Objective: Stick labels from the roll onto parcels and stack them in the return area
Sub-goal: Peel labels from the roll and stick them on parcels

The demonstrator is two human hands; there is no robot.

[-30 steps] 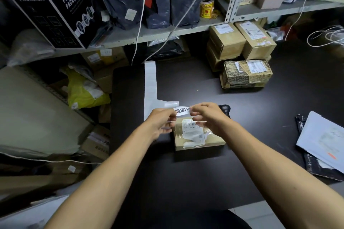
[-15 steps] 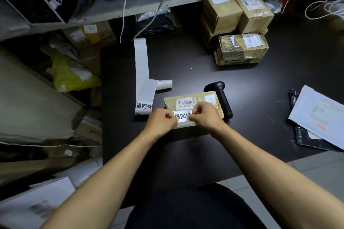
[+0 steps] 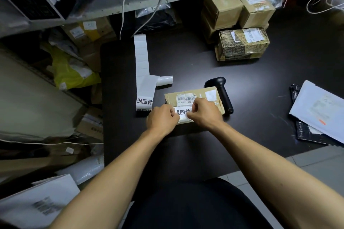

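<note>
Between the two hands, a white label printed with black characters lies across the near edge of a flat brown cardboard parcel on the dark table. The left hand pinches the label's left end with curled fingers; the right hand pinches its right end the same way. Just beyond the right hand's knuckles sits the parcel's barcode sticker. A black handheld scanner lies touching the parcel's edge, to the right of the right hand. Left of the left hand trails the label strip, another printed label at its near end. Well beyond both hands stands a stack of labelled boxes.
</note>
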